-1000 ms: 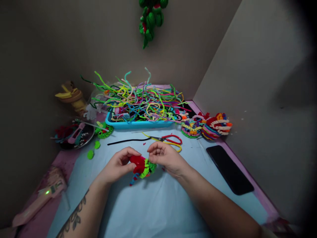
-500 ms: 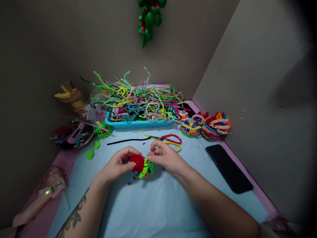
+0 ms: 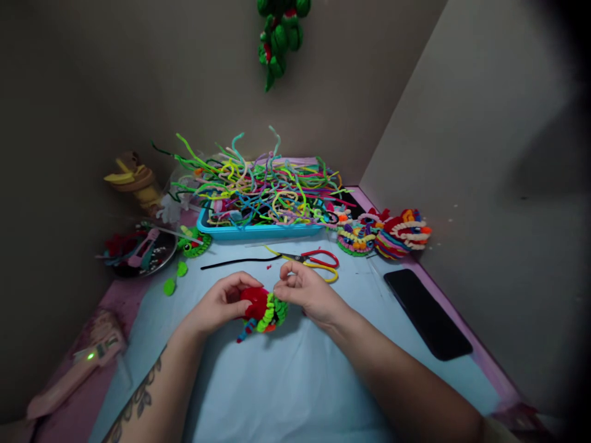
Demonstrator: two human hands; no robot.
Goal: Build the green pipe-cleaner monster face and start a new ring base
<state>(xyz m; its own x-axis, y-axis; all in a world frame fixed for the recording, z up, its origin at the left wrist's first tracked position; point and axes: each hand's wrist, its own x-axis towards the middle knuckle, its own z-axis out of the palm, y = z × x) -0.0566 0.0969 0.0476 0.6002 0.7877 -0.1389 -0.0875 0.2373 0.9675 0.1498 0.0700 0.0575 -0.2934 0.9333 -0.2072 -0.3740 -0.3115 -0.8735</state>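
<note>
A small pipe-cleaner figure (image 3: 265,312), red with bright and dark green coils, an orange bit and a blue-and-red striped strand, is held just above the blue sheet. My left hand (image 3: 227,303) wraps thumb and fingers round its red side. On the green side, my right hand (image 3: 302,292) pinches with thumb and forefinger at the upper edge; the exact bit between the fingertips is too small to make out. Scissors (image 3: 314,260) with one red and one yellow handle lie just beyond my right hand. A black pipe cleaner (image 3: 240,263) extends left from their blades.
A blue tray (image 3: 258,232) heaped with pipe cleaners stands at the back. Finished pipe-cleaner figures (image 3: 385,234) sit right of it, near a black phone (image 3: 427,314). At left are a metal bowl (image 3: 168,258), a green figure (image 3: 194,243) and a pink glue gun (image 3: 76,375).
Both hands stay at the figure with nearly the same grip. The figure has turned very slightly, its striped strand shifting a little left.
</note>
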